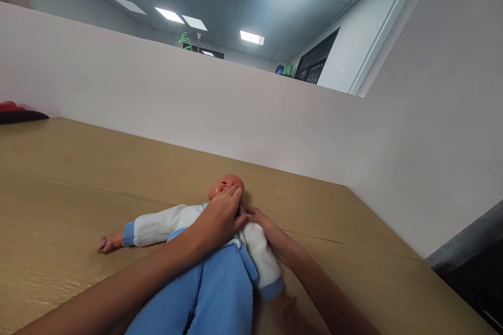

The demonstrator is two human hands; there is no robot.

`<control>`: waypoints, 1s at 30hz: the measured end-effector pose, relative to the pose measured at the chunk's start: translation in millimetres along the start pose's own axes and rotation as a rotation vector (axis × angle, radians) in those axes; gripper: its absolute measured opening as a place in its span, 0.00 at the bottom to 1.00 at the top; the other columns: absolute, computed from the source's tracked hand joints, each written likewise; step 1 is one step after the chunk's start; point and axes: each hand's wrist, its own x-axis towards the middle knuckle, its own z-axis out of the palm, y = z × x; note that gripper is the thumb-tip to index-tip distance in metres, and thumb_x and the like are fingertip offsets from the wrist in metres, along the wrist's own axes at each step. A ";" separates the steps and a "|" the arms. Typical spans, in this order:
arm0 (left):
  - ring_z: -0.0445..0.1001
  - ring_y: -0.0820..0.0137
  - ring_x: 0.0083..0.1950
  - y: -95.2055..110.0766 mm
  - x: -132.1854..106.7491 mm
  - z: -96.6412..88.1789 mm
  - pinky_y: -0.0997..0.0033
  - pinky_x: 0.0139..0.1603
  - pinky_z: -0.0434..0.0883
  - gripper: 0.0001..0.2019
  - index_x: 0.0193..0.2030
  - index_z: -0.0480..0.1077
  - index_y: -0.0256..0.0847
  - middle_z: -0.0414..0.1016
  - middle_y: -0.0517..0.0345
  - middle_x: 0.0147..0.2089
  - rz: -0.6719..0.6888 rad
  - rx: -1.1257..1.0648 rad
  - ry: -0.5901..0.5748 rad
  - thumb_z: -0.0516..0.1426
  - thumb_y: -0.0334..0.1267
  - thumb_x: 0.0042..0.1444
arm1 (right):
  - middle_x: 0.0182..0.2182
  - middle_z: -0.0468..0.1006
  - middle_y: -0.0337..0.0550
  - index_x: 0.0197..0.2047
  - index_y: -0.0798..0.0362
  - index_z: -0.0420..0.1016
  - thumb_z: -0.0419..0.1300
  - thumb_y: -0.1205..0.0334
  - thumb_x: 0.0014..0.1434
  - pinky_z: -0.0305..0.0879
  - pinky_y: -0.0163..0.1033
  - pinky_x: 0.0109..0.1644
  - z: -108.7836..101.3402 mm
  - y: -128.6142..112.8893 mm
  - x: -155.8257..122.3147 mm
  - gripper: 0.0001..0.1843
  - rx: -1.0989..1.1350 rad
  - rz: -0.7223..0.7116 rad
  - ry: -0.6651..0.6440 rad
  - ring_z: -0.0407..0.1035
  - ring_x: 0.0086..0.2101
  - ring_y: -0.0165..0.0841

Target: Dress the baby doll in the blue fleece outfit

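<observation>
A baby doll (229,184) lies on its back on the table, head toward the wall, dressed in a white and blue fleece outfit (222,288). One sleeve (157,227) stretches out to the left with the doll's hand bare at its cuff; the other sleeve (261,254) points down to the right. My left hand (223,214) reaches across the chest, its fingers bent at the collar and covering part of the doll's chin. My right hand (271,230) is closed at the collar and shoulder on the right side. Both sets of fingertips meet at the neckline and partly hide it.
The wooden table (98,167) has seams across its top. A low white wall (236,110) runs along its far edge and continues on the right (424,141). A red and black item (19,112) lies at the far left. A dark area borders the table at lower right.
</observation>
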 end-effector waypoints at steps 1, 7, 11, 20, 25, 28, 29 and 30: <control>0.76 0.51 0.55 -0.3 -0.3 -1.8 0.50 0.65 0.71 0.07 0.44 0.65 0.43 0.77 0.45 0.50 -0.005 0.015 0.003 0.56 0.26 0.65 | 0.45 0.84 0.42 0.57 0.50 0.77 0.73 0.47 0.55 0.69 0.45 0.52 -4.2 -9.4 -11.4 0.30 -0.076 0.008 -0.018 0.75 0.46 0.42; 0.75 0.43 0.58 -3.5 -1.9 -7.9 0.45 0.56 0.75 0.12 0.47 0.69 0.41 0.78 0.40 0.51 -0.036 0.068 -0.009 0.55 0.23 0.61 | 0.52 0.83 0.43 0.69 0.42 0.72 0.67 0.64 0.51 0.67 0.46 0.50 -43.8 -69.3 -58.4 0.40 -0.906 -0.007 -0.239 0.75 0.47 0.46; 0.75 0.44 0.58 -2.8 -1.8 -9.4 0.46 0.57 0.73 0.08 0.49 0.71 0.40 0.78 0.39 0.53 -0.025 0.012 -0.034 0.56 0.29 0.64 | 0.46 0.85 0.44 0.57 0.44 0.81 0.67 0.62 0.51 0.67 0.45 0.45 -58.6 -69.0 -51.5 0.28 -1.006 -0.033 -0.236 0.76 0.43 0.46; 0.78 0.60 0.38 -40.8 5.4 -42.6 0.65 0.40 0.71 0.20 0.44 0.77 0.45 0.81 0.57 0.39 0.030 -0.319 -0.269 0.55 0.59 0.70 | 0.73 0.67 0.58 0.77 0.53 0.61 0.70 0.59 0.55 0.54 0.58 0.75 -49.5 -48.9 -46.3 0.48 -0.936 -0.143 -0.253 0.62 0.70 0.54; 0.77 0.62 0.38 -48.4 5.3 -32.8 0.69 0.37 0.71 0.25 0.45 0.79 0.44 0.80 0.60 0.38 0.021 -0.424 -0.340 0.57 0.64 0.66 | 0.67 0.74 0.54 0.72 0.49 0.67 0.69 0.49 0.63 0.62 0.58 0.70 -25.2 -38.3 -39.2 0.37 -0.806 -0.283 -0.222 0.69 0.64 0.52; 0.78 0.60 0.41 -41.3 5.3 -19.3 0.67 0.39 0.73 0.25 0.48 0.78 0.43 0.81 0.57 0.42 0.003 -0.441 -0.310 0.53 0.62 0.69 | 0.66 0.76 0.55 0.70 0.50 0.69 0.72 0.47 0.61 0.63 0.57 0.69 -27.8 -29.5 -31.1 0.38 -0.736 -0.249 -0.206 0.70 0.63 0.52; 0.78 0.59 0.43 -38.5 5.3 -15.6 0.65 0.42 0.74 0.24 0.48 0.78 0.42 0.81 0.55 0.43 0.003 -0.438 -0.288 0.52 0.60 0.70 | 0.66 0.75 0.55 0.70 0.51 0.69 0.73 0.46 0.60 0.61 0.57 0.71 -32.3 -27.1 -28.8 0.41 -0.711 -0.228 -0.205 0.69 0.64 0.52; 0.78 0.57 0.45 -35.7 5.1 -12.8 0.62 0.45 0.74 0.22 0.48 0.78 0.42 0.81 0.53 0.44 0.013 -0.430 -0.263 0.53 0.57 0.70 | 0.67 0.74 0.55 0.71 0.51 0.68 0.74 0.45 0.58 0.59 0.58 0.73 -37.5 -24.9 -26.9 0.43 -0.689 -0.208 -0.207 0.68 0.65 0.52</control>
